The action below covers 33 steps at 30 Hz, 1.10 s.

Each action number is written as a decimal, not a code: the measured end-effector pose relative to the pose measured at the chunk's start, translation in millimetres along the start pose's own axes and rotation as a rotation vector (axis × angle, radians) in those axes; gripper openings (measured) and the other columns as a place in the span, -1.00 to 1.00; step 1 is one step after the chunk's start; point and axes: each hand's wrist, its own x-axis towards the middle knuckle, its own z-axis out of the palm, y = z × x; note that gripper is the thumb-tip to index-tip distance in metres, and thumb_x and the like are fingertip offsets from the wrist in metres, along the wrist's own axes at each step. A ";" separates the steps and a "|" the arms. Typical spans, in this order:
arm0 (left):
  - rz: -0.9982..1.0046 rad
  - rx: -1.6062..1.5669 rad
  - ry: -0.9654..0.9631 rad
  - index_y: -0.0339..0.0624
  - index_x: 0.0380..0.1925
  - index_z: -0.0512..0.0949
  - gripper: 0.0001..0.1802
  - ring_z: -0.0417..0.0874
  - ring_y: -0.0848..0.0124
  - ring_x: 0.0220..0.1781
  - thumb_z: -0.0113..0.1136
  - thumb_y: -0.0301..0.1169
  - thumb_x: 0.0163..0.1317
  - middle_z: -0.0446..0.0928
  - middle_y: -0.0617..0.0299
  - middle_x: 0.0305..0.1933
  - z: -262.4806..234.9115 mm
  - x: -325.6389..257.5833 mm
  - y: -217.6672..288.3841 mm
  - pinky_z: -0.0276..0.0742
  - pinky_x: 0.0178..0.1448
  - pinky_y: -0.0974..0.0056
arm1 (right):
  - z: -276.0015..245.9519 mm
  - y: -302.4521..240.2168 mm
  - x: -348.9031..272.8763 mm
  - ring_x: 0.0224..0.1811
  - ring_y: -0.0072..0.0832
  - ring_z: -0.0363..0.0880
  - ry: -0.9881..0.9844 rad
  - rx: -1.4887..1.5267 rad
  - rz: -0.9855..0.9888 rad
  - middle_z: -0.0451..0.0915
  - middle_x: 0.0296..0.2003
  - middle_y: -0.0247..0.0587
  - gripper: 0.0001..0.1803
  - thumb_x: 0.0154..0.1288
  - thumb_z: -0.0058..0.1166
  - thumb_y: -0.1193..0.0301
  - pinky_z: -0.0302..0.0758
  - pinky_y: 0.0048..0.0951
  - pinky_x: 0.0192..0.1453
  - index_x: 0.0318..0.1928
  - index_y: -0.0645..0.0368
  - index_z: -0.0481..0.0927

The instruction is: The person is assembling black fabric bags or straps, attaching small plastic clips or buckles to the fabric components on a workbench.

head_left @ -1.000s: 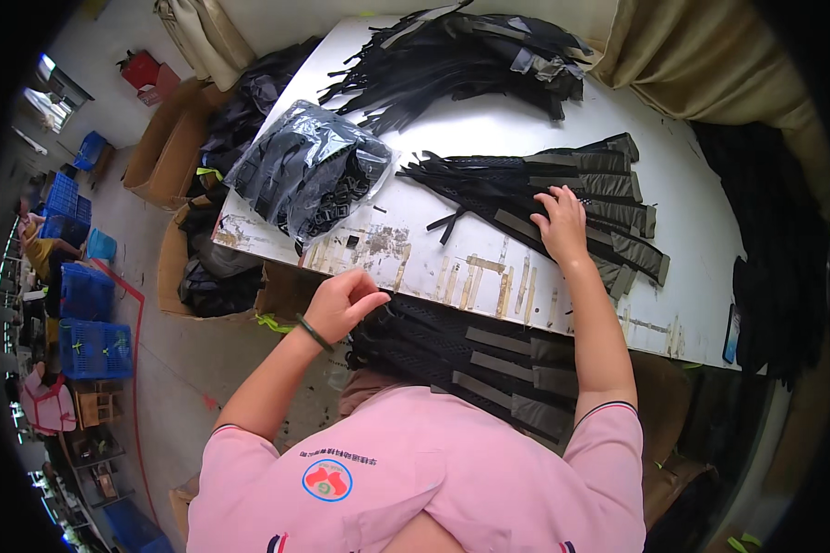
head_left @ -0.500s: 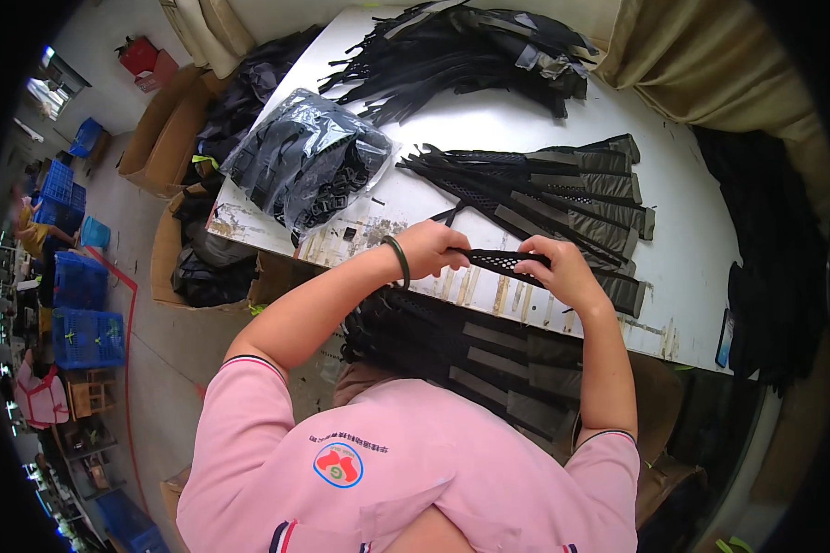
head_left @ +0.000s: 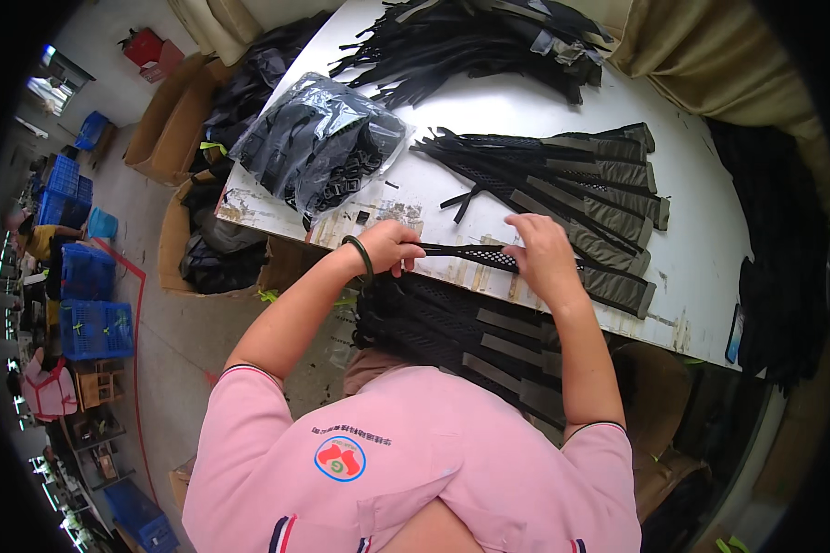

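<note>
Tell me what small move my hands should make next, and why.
I'd perhaps slide your right hand rightward along the black mesh strap while your left hand holds its narrow part: the strap runs from one hand to the other, and the right one hides some of it.

The strap is matt mesh, the bag glossy plastic.
</note>
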 end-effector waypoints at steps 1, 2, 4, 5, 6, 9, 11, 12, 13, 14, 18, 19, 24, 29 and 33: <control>-0.006 -0.039 0.015 -0.29 -0.32 0.59 -0.83 0.55 0.53 -0.63 0.12 -0.39 0.27 0.59 0.27 -0.52 5.1 -4.4 6.9 0.42 -0.53 0.43 | 13.2 -23.1 11.0 0.02 -0.15 0.47 0.005 0.208 -0.049 0.56 -0.10 -0.11 -0.53 0.00 0.27 0.48 0.39 -0.20 0.10 -0.01 0.19 0.50; 0.041 -0.036 0.020 -0.29 -0.31 0.59 -0.83 0.56 0.54 -0.62 0.11 -0.39 0.28 0.60 0.25 -0.50 9.6 -6.0 10.5 0.42 -0.52 0.43 | 26.0 -41.7 16.9 -0.02 -0.10 0.50 -0.032 0.395 -0.108 0.57 -0.12 -0.07 -0.49 0.04 0.26 0.48 0.43 -0.19 0.06 0.06 0.18 0.46; 0.083 -0.004 -0.041 -0.30 -0.26 0.59 -0.81 0.58 0.51 -0.57 0.13 -0.38 0.26 0.60 0.24 -0.49 9.4 0.4 10.6 0.45 -0.50 0.41 | 63.5 -53.7 18.4 -0.21 -0.08 0.58 -0.183 0.571 0.047 0.59 -0.22 -0.01 -0.61 0.17 0.16 0.45 0.49 -0.20 -0.11 0.04 0.12 0.51; 0.101 0.090 -0.035 -0.30 -0.26 0.59 -0.80 0.59 0.50 -0.56 0.14 -0.37 0.25 0.59 0.24 -0.48 3.9 0.5 13.2 0.46 -0.48 0.41 | 74.5 -49.9 18.1 -0.21 -0.08 0.58 -0.183 0.572 0.036 0.59 -0.22 -0.01 -0.61 0.17 0.16 0.45 0.49 -0.20 -0.11 0.04 0.12 0.51; 0.084 0.093 0.002 -0.31 -0.27 0.60 -0.79 0.59 0.50 -0.54 0.16 -0.37 0.24 0.59 0.25 -0.48 -7.8 -2.8 14.9 0.47 -0.47 0.41 | 83.3 -44.2 17.6 -0.22 -0.08 0.58 -0.230 0.622 0.118 0.59 -0.24 -0.02 -0.69 0.18 0.14 0.45 0.49 -0.22 -0.12 -0.02 0.14 0.55; 0.152 -0.020 0.443 -0.27 -0.34 0.62 -0.82 0.56 0.54 -0.51 0.21 -0.37 0.19 0.59 0.25 -0.48 -65.7 3.5 -14.4 0.48 -0.42 0.38 | 97.7 -36.3 14.3 -0.25 -0.12 0.58 -0.258 0.649 0.202 0.60 -0.29 -0.05 -0.84 0.20 0.13 0.45 0.48 -0.29 -0.15 -0.20 0.18 0.64; 0.148 0.320 0.850 -0.26 -0.27 0.61 -0.72 0.61 0.36 -0.40 0.30 -0.29 0.11 0.61 0.16 -0.45 -99.2 14.2 -35.4 0.53 -0.25 0.26 | 97.6 -37.7 16.6 -0.28 -0.15 0.59 -0.291 0.626 0.146 0.61 -0.32 -0.07 -0.82 0.20 0.14 0.40 0.49 -0.31 -0.18 -0.19 0.14 0.64; 0.048 0.432 0.871 -0.20 -0.23 0.61 -0.69 0.61 0.24 -0.26 0.30 -0.24 0.10 0.61 0.11 -0.32 -108.2 21.3 -40.2 0.53 -0.13 0.21 | 95.7 -39.4 17.6 -0.28 -0.15 0.59 -0.290 0.623 0.139 0.61 -0.32 -0.07 -0.82 0.20 0.14 0.40 0.49 -0.31 -0.18 -0.19 0.14 0.64; -0.053 0.541 0.885 -0.15 -0.19 0.61 -0.66 0.62 0.12 -0.11 0.31 -0.20 0.09 0.61 0.06 -0.18 -111.5 26.2 -39.8 0.53 -0.01 0.16 | 95.1 -39.2 19.0 -0.30 -0.15 0.59 -0.292 0.608 0.162 0.61 -0.35 -0.09 -0.82 0.19 0.16 0.37 0.49 -0.31 -0.20 -0.20 0.13 0.64; -0.088 0.605 0.861 -0.12 -0.15 0.59 -0.63 0.59 0.10 -0.05 0.32 -0.19 0.07 0.58 0.06 -0.14 -109.6 28.9 -42.0 0.51 0.02 0.14 | 94.5 -39.2 20.3 -0.32 -0.16 0.59 -0.294 0.593 0.185 0.62 -0.37 -0.11 -0.80 0.18 0.17 0.34 0.49 -0.32 -0.22 -0.21 0.12 0.64; -0.021 0.602 0.874 -0.15 -0.30 0.55 -0.70 0.57 0.08 -0.06 0.39 -0.29 -0.01 0.53 0.05 -0.15 -104.2 34.5 -45.3 0.50 -0.02 0.10 | 93.8 -41.9 24.0 -0.33 -0.15 0.60 -0.289 0.522 0.196 0.61 -0.40 -0.10 -0.81 0.18 0.15 0.33 0.49 -0.31 -0.24 -0.22 0.12 0.64; 0.023 0.562 0.860 -0.18 -0.37 0.53 -0.72 0.57 0.08 -0.08 0.40 -0.34 -0.03 0.53 0.04 -0.17 -104.2 34.2 -42.2 0.49 -0.03 0.09 | 93.0 -41.4 26.3 -0.37 -0.24 0.59 -0.278 0.544 0.251 0.61 -0.44 -0.12 -0.81 0.18 0.12 0.34 0.48 -0.34 -0.27 -0.23 0.16 0.63; 0.427 -0.320 0.641 -0.20 -0.34 0.44 -0.82 0.49 0.58 -0.50 0.26 -0.52 0.09 0.47 0.30 -0.41 -60.4 23.3 -22.5 0.44 -0.39 0.42 | 72.6 -43.5 36.3 -0.47 -0.70 0.41 -0.273 1.072 0.446 0.54 -0.50 -0.38 -0.78 0.26 0.07 0.39 0.40 -0.59 -0.38 -0.23 0.31 0.62; 0.474 -0.808 0.277 -0.24 -0.04 0.48 -0.71 0.60 0.51 -0.23 0.13 -0.58 0.21 0.54 0.25 -0.26 11.1 1.1 -0.9 0.54 -0.15 0.40 | 49.9 -52.8 34.9 -0.44 -0.68 0.43 -0.316 1.283 0.455 0.55 -0.44 -0.39 -0.81 0.33 0.08 0.41 0.39 -0.63 -0.32 -0.19 0.30 0.62; 0.548 -0.805 0.366 -0.25 -0.11 0.51 -0.78 0.60 0.50 -0.20 0.13 -0.59 0.22 0.59 0.20 -0.20 33.9 4.2 -4.1 0.54 -0.09 0.37 | 48.5 -53.1 26.1 -0.42 -0.67 0.45 -0.340 1.350 0.466 0.56 -0.43 -0.38 -0.82 0.29 0.11 0.40 0.39 -0.63 -0.28 -0.23 0.28 0.61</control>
